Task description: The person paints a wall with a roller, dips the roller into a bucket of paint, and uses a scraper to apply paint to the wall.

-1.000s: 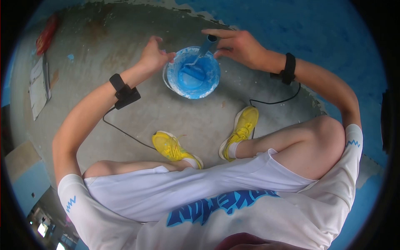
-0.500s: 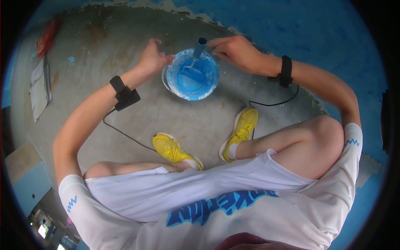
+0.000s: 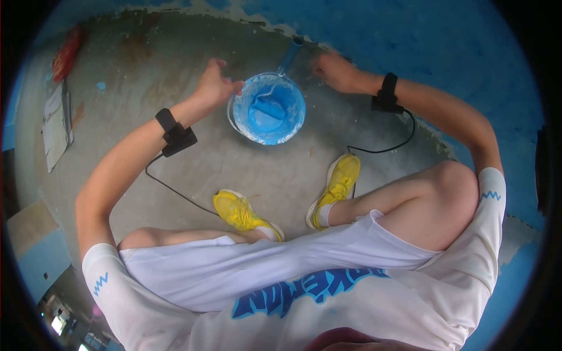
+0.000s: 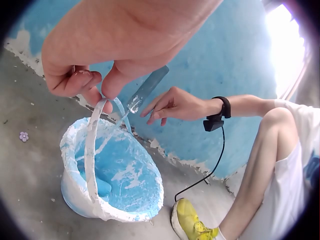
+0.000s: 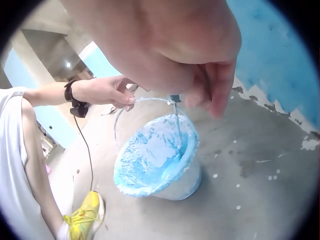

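My left hand (image 3: pixel 216 85) pinches the white bail handle (image 4: pixel 90 160) of a paint-crusted bucket (image 4: pixel 75 194) between thumb and fingers. Light blue paint coats the bucket's inside. A paint roller stands in it: the blue sleeve (image 3: pixel 269 109) lies in the paint, and the dark blue grip (image 3: pixel 291 55) sticks out past the far rim. Just right of that grip is my right hand (image 3: pixel 336 73), blurred in the head view, its fingers loosely bent. In the left wrist view a gap shows between the fingertips and the roller's grip.
A blue wall (image 3: pixel 410 47) with a ragged painted lower edge rises behind and to the right. Yellow shoes (image 3: pixel 243 212) stand near the bucket on the grey floor. Black cables (image 3: pixel 187 193) run from both wrist cameras. A red item (image 3: pixel 67 52) and a pale sheet (image 3: pixel 55 126) lie far left.
The roller's grip has swung from upright to leaning away over the far rim. My right hand has drawn back to the right, its fingers bending in. The left hand stays at the bail.
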